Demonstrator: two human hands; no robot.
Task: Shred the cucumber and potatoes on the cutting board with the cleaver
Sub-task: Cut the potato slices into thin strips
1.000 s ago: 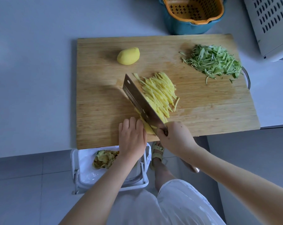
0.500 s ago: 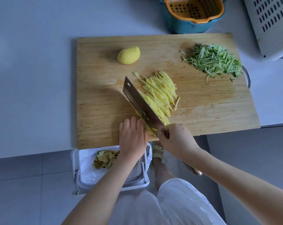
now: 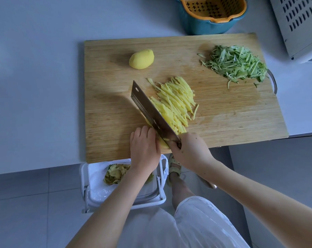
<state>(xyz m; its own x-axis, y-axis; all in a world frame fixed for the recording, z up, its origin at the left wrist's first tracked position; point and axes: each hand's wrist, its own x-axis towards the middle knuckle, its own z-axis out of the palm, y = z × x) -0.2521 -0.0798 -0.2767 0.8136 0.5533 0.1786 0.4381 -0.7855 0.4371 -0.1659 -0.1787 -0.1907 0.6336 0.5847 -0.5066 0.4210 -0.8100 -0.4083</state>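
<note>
**Figure.** A rectangular bamboo cutting board with fine, straight grain is shown on a pale, smooth counter. The steel cleaver, broad and flat with a hole near its far corner, is gripped at the heel by the right hand, whose fingers are wrapped around the handle. Stacked potato slices are held down under the curled fingers of the left hand, just beside the blade. Thin, pale-yellow potato shreds are heaped to the blade's right at mid-board. A smooth peeled potato lies far left. Tangled green cucumber shreds are piled at the far right corner.
</note>
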